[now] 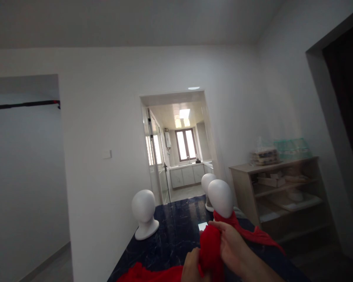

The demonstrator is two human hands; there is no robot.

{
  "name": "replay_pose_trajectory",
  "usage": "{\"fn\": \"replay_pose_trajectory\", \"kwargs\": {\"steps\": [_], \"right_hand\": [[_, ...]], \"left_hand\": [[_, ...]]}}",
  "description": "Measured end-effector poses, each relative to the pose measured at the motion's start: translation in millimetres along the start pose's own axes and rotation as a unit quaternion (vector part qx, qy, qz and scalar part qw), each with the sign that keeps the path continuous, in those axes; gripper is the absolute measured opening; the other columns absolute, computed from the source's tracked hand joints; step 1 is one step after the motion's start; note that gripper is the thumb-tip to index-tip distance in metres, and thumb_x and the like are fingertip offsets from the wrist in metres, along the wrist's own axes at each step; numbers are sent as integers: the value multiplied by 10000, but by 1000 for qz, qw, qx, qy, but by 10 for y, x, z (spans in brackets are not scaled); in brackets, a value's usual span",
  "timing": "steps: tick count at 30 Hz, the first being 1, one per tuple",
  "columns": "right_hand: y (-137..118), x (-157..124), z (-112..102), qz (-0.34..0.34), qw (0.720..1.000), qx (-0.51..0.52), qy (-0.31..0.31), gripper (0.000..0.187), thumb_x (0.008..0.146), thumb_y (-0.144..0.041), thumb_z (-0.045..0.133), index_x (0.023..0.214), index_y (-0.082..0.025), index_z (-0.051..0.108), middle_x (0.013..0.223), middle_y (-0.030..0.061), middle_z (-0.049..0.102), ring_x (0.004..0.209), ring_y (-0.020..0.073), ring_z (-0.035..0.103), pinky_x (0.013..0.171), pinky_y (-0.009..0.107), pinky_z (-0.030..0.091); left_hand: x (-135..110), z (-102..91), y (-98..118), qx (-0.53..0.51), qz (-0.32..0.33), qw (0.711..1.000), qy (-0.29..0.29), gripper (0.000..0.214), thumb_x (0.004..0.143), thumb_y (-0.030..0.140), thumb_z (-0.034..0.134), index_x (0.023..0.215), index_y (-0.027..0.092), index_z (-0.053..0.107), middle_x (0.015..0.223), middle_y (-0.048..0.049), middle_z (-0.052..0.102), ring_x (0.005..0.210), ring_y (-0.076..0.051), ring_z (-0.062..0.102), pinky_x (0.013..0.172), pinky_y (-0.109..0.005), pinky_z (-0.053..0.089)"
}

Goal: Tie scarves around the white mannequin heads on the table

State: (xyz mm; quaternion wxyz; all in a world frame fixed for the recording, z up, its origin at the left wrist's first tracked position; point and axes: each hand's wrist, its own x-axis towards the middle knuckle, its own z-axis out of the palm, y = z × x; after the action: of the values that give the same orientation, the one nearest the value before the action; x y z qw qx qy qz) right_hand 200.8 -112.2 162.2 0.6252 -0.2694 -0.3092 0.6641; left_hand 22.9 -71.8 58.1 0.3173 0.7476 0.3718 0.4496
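Observation:
A bunched red scarf [211,246] is held between both hands above the dark table. My left hand [191,267] grips its lower left side, with the fingers wrapped round the fabric. From the right, my right hand [233,246] pinches the upper part, thumb and fingers closed on it. More red fabric [153,273] spreads along the bottom edge, left of my left hand. Just beyond the hands, a white mannequin head [220,197] has red cloth [248,234] at its neck that trails to the right. Whether the red pieces join is hidden.
Another white mannequin head [144,211] stands at the table's left edge, and a third [208,183] is partly hidden at the back. The dark blue marbled table [176,231] reaches toward a doorway. A wooden shelf unit [244,184] with boxes and trays stands at right.

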Motion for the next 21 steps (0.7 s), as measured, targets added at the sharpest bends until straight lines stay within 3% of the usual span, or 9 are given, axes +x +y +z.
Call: {"fn": "replay_pose_trajectory", "kwargs": {"steps": [2,5,9,12,14,17,19,21], "right_hand": [[-46,-37,6,-32,996,63,53,145,797,-328,731,842,-246,619,753,67,751,780,266,744,645,376,593],[-96,-84,-106,-97,986,59,118,331,694,-233,764,1002,-223,642,791,22,757,762,217,735,668,316,579],[33,-65,-443,-62,985,-88,136,633,549,-136,619,1177,-211,646,726,-20,725,698,180,715,621,262,532],[229,-9,-673,-38,963,-239,116,748,466,-124,556,1203,-203,650,724,-23,728,696,213,741,586,272,539],[337,16,-760,-49,928,-357,96,666,466,-130,555,1119,-196,674,714,-16,742,627,223,738,515,264,515],[410,7,-808,-60,859,-503,78,269,618,-222,614,879,-201,677,588,-17,699,468,192,677,377,220,387],[406,-33,-829,-34,847,-526,66,143,731,-315,624,815,-207,664,569,-11,691,448,168,661,353,199,336],[377,-95,-866,-1,850,-526,30,174,767,-356,660,836,-200,693,623,-2,720,481,142,660,373,184,325]], "left_hand": [[55,-30,-3,-60,-13,998,7,143,751,334,752,822,275,643,875,-59,668,916,-297,632,867,-402,479],[134,-196,5,-204,-66,976,27,219,730,376,765,792,242,603,735,22,600,710,-179,571,700,-294,458],[258,-450,54,-389,-171,904,48,328,683,403,814,836,233,579,669,63,564,581,-122,534,567,-233,401],[330,-515,129,-455,-209,863,71,311,695,308,828,911,210,625,781,-2,687,688,-163,657,659,-268,515],[351,-517,178,-463,-213,858,64,296,718,257,827,948,190,653,849,-44,732,754,-183,697,736,-298,557],[357,-512,216,-440,-210,873,24,267,762,299,841,907,197,640,785,-24,717,692,-163,675,704,-278,541],[358,-512,223,-416,-204,886,-1,316,764,371,862,879,214,614,720,11,682,624,-139,633,646,-249,500],[362,-511,241,-394,-194,898,-17,388,739,447,884,871,225,595,696,30,666,595,-129,606,616,-236,466]]}}
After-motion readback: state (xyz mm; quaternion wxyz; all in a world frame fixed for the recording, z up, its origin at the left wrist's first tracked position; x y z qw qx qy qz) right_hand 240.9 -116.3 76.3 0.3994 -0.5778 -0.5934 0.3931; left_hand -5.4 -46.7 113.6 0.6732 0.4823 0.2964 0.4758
